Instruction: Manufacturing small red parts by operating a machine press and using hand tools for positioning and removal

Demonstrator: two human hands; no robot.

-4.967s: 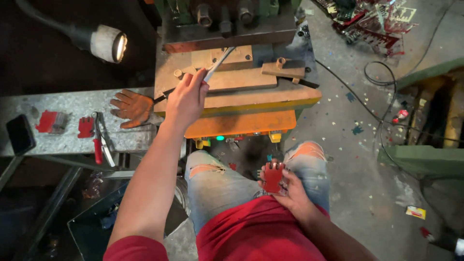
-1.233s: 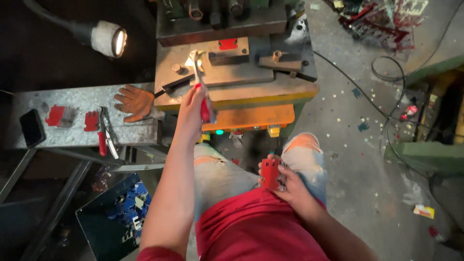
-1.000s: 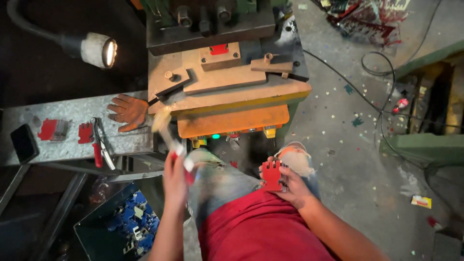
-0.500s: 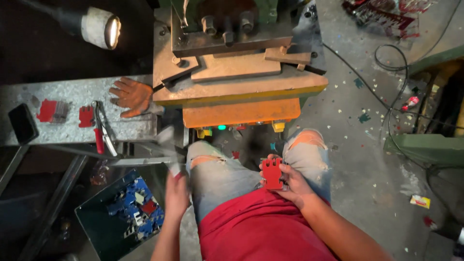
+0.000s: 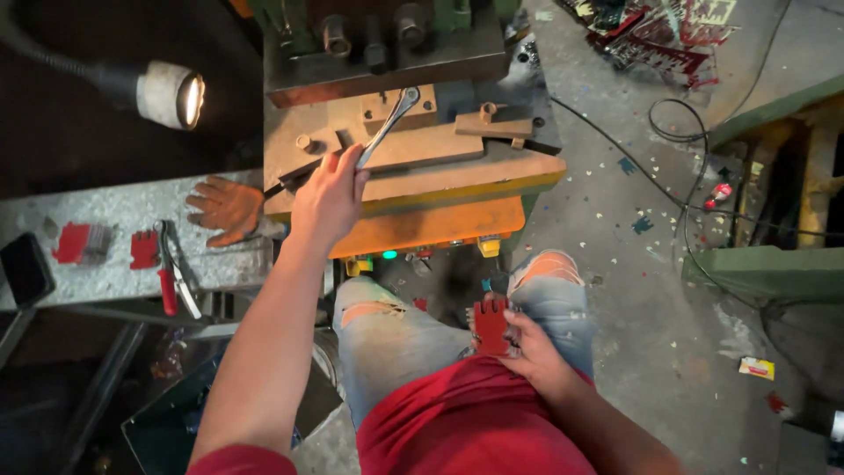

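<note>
L hand (image 5: 330, 189) back up from low left, now clamped on metal tool (image 5: 387, 123) over far press bed (image 5: 422, 167). R hand (image 5: 527, 347) unchanged, pinching 1 red part (image 5: 491, 324) at lap; next piece prob waiting

A grey concrete floor (image 5: 668, 290), littered with small scraps, fills the right of the frame. A lit work lamp (image 5: 169, 94) glows at upper left above a grey metal surface (image 5: 114, 211). Black cables (image 5: 677, 167) trail across the upper right.

Lower end of metal tool (image 5: 387, 130) hidden inside left hand (image 5: 327, 195). Red part (image 5: 491, 325) half covered by right hand (image 5: 532, 354) fingers. Black phone (image 5: 25, 268) on bench (image 5: 114, 211) cut by left edge. Floor scraps too small to tell.
</note>
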